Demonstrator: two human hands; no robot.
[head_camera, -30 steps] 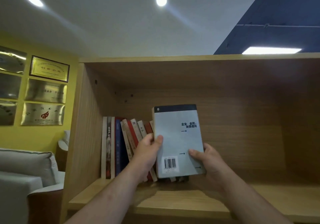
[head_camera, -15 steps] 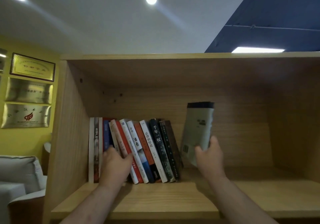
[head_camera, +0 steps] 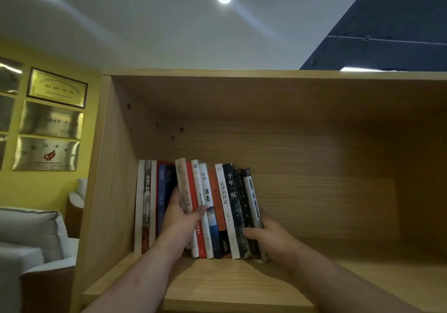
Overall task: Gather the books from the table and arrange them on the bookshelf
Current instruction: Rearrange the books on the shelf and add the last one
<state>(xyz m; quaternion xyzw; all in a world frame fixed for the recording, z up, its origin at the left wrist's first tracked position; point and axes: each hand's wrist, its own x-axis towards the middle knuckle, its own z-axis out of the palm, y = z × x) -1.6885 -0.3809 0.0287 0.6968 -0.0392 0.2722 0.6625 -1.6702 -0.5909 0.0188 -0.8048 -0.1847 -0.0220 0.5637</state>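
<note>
Two hands were clamped on the book row near the bookshelf's left wall: left hand on the leaning books, right hand on the grey book.

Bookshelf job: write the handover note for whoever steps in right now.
Left hand: gripping the leaning books near the middle of the row.
Right hand: pressing the grey book against the row's right end.
Done: grey book stands on the bookshelf, last in the row.
Left: books lean left; push them upright and tight. The table is out of view, so check it for more.

Spines: 活着, 法律的悖论, 千年一叹
</note>
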